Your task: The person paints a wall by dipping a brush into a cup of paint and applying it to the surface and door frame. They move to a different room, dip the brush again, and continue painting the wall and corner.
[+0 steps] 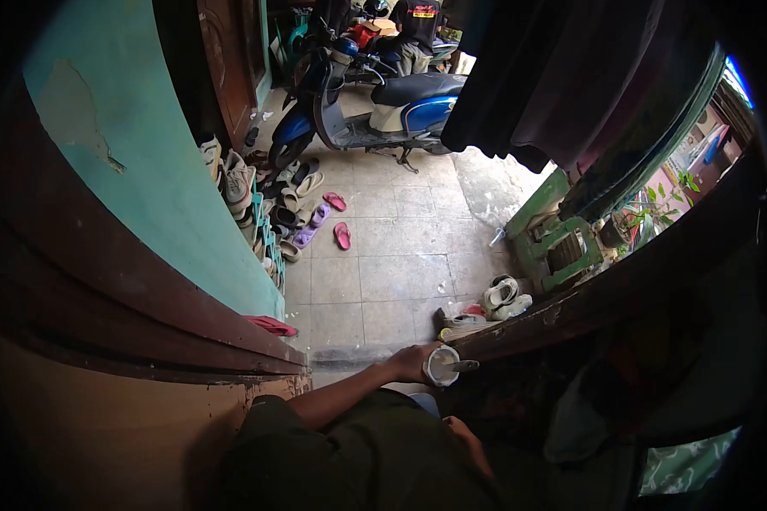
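Note:
In the doorway, my left hand (pixel 413 364) is wrapped round a small whitish cup (pixel 440 376), seen from above. A flat-ended handle (pixel 465 366) sticks out over the cup's right rim. What it belongs to is hidden inside, and the cup's contents are too dim to name. Close to my body, below the cup, my right hand (pixel 462 433) shows only in part. Its fingers are too dark and hidden to read, and I see nothing held in it.
Beyond the sill, pink sandals (pixel 342 236) lie on the tiled floor (pixel 400 272). Shoes crowd a rack (pixel 268 243) at left; more shoes (pixel 501 294) sit by the right door frame. A blue scooter (pixel 383 111) stands ahead, a person (pixel 418 30) behind it. Dark cloth (pixel 554 77) hangs at right.

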A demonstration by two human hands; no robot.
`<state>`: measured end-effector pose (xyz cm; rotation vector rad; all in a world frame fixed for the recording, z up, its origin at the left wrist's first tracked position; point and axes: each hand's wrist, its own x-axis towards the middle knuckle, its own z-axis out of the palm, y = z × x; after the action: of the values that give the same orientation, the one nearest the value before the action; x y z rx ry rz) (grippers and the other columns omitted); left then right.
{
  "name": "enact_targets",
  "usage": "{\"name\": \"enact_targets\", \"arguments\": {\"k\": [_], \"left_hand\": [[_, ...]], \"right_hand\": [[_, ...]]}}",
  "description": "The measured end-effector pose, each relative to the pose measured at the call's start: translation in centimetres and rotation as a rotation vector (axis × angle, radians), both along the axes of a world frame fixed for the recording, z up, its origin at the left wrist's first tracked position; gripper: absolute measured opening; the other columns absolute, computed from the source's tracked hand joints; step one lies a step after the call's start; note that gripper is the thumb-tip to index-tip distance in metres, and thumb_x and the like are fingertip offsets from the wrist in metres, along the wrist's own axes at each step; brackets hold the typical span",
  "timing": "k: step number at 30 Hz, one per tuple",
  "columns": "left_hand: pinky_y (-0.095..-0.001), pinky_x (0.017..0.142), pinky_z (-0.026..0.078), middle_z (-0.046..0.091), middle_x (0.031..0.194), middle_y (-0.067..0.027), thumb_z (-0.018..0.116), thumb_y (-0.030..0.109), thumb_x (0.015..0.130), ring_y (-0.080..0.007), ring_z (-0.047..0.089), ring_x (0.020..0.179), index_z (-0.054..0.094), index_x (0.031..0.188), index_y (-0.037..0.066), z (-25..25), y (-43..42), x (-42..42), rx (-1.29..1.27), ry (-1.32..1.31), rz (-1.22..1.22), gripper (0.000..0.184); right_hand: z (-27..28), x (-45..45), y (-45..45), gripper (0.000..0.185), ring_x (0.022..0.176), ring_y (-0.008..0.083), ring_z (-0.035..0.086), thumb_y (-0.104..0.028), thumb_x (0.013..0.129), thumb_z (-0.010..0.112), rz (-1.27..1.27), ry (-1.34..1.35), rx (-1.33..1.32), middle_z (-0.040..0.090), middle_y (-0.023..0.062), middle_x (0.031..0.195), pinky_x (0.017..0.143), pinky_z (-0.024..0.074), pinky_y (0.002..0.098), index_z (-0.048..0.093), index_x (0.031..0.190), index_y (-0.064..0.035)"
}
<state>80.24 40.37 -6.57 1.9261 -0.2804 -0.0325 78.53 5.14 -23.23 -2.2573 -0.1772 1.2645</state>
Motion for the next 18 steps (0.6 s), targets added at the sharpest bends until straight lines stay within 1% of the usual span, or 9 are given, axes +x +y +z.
{"name": "enact_targets", "arguments": {"k": [4, 8, 11, 13, 17, 18], "left_hand": [[-0.0473, 0.091, 0.056, 0.071, 0.115, -0.0183, 0.096, 0.04, 0.064, -0.0396, 0.07, 0.106, 0.055, 0.128, 0.01, 0.3, 0.2, 0.0, 0.01, 0.009, -0.008, 0.081], [-0.0469, 0.091, 0.056, 0.071, 0.115, -0.0181, 0.096, 0.041, 0.064, -0.0392, 0.07, 0.106, 0.056, 0.128, 0.01, 0.4, 0.4, 0.3, 0.009, 0.004, -0.011, 0.081], [-0.0464, 0.091, 0.056, 0.071, 0.114, -0.0178, 0.096, 0.041, 0.064, -0.0388, 0.07, 0.106, 0.057, 0.127, 0.009, 0.4, 0.5, 0.4, 0.0, 0.004, -0.001, 0.081], [-0.0465, 0.092, 0.056, 0.071, 0.114, -0.0176, 0.096, 0.042, 0.065, -0.0386, 0.07, 0.106, 0.057, 0.127, 0.009, 0.4, 0.6, 0.3, -0.012, 0.011, -0.001, 0.08], [-0.0466, 0.092, 0.056, 0.072, 0.114, -0.0176, 0.096, 0.042, 0.065, -0.0386, 0.07, 0.106, 0.058, 0.127, 0.008, 0.3, 0.8, 0.4, 0.001, 0.03, -0.006, 0.081], [-0.0464, 0.094, 0.056, 0.072, 0.117, -0.0168, 0.095, 0.042, 0.065, -0.0378, 0.07, 0.108, 0.057, 0.13, 0.01, 0.3, 0.9, 0.5, 0.01, 0.053, -0.008, 0.081]], "right_hand": [[-0.4, 0.1, -0.1, 0.081, 0.099, 0.0236, 0.069, -0.07, 0.086, 0.07, -0.02, 0.002, -0.01, 0.072, 0.0162, 0.111, 0.086, 0.054, 0.0365, 0.067, 0.118, 0.0038], [-1.4, 0.3, -0.4, 0.08, 0.101, 0.0241, 0.07, -0.07, 0.086, 0.071, -0.012, -0.015, -0.019, 0.073, 0.0161, 0.111, 0.087, 0.0541, 0.0366, 0.068, 0.118, 0.0032], [-0.5, 0.5, 0.1, 0.08, 0.102, 0.0246, 0.07, -0.07, 0.085, 0.072, -0.027, 0.018, -0.02, 0.073, 0.0164, 0.112, 0.088, 0.0541, 0.037, 0.069, 0.118, 0.0029], [-0.2, 0.4, 0.3, 0.077, 0.101, 0.0244, 0.07, -0.069, 0.086, 0.072, -0.088, 0.034, -0.046, 0.073, 0.0157, 0.112, 0.089, 0.0541, 0.0371, 0.07, 0.119, 0.0015], [-0.3, 0.4, -0.1, 0.074, 0.102, 0.0243, 0.07, -0.066, 0.086, 0.073, -0.09, 0.035, 0.001, 0.073, 0.0141, 0.114, 0.089, 0.0545, 0.0372, 0.071, 0.119, 0.0002], [-1.4, 0.7, -0.7, 0.071, 0.1, 0.0235, 0.07, -0.064, 0.086, 0.075, -0.051, -0.047, 0.031, 0.074, 0.0126, 0.11, 0.088, 0.0547, 0.0366, 0.072, 0.118, -0.0013]]}}
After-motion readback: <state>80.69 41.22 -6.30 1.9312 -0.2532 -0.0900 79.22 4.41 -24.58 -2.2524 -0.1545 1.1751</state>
